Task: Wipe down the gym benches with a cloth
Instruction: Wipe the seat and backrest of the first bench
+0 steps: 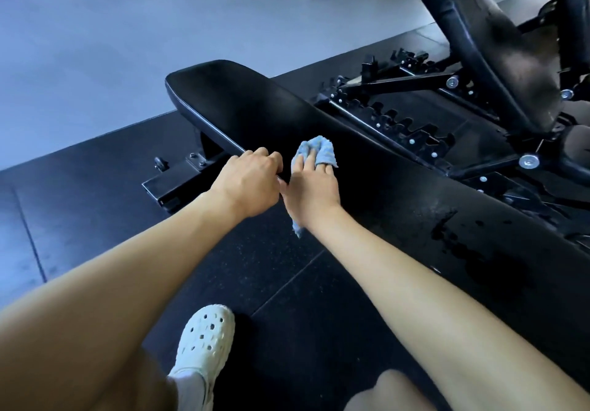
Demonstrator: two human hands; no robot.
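The small light-blue terry cloth (320,150) lay on the long black padded bench (255,107), pressed under the straight fingers of the right hand (311,192). The left hand (247,184) curled over the bench's near edge. Soft and light, the cloth probably needs a flat palm on top.

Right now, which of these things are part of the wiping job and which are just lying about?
In the job: blue terry cloth under the right hand; flat black padded bench, its edge gripped by the left hand.
Just about: inclined black bench behind, perhaps next; white perforated clog; black rubber floor mats.
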